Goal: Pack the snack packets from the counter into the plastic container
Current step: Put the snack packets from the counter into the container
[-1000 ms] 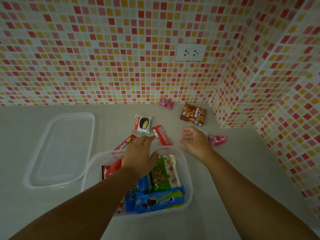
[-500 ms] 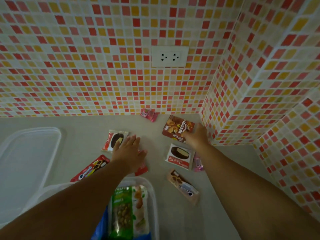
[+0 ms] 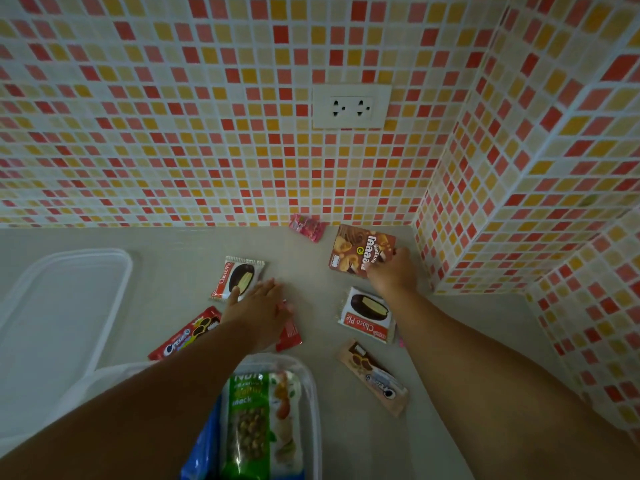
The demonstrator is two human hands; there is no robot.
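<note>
The clear plastic container (image 3: 311,393) sits at the bottom centre and holds a green nut snack pack (image 3: 256,424) and blue packets (image 3: 201,452). My right hand (image 3: 391,275) grips the near corner of a brown snack box (image 3: 356,251) in the back corner. My left hand (image 3: 259,310) lies flat with fingers spread, its tips on a Choco Pie packet (image 3: 239,277) and its palm over a small red packet (image 3: 291,332). A second Choco Pie packet (image 3: 367,315), a red cream-biscuit packet (image 3: 183,336), a beige biscuit packet (image 3: 374,375) and a pink candy packet (image 3: 306,226) lie loose on the counter.
The container's clear lid (image 3: 59,306) lies flat at the left. A tiled wall with a white socket (image 3: 351,107) closes the back, and a tiled pillar (image 3: 485,202) juts out at the right beside the brown box.
My view tilted forward toward the wall. My right hand reached from near the container to the brown box and closed on it. My left hand slid forward onto the Choco Pie packet.
</note>
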